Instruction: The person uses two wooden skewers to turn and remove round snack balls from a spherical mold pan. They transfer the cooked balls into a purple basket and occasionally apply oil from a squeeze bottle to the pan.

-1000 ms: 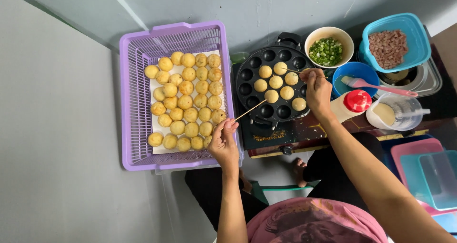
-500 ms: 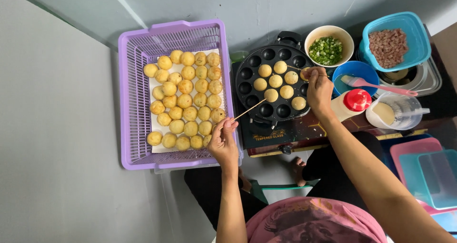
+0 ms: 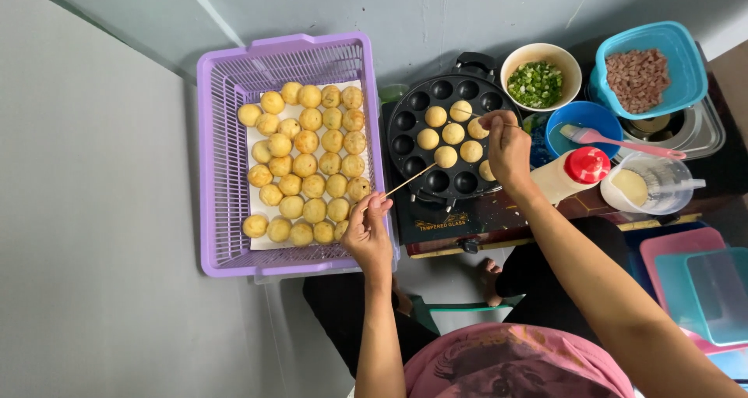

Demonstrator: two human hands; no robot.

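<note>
**Both grips pinch skewers over a round ball pan**

Left hand pinches a thin wooden skewer whose tip reaches the black ball pan; right hand closes on a second skewer at the pan's right rim. The pan sits on a dark stove against a grey wall, holding several golden balls in its middle wells. A purple basket of cooked balls lies just left. Bowls and tubs crowd the right side.
</note>
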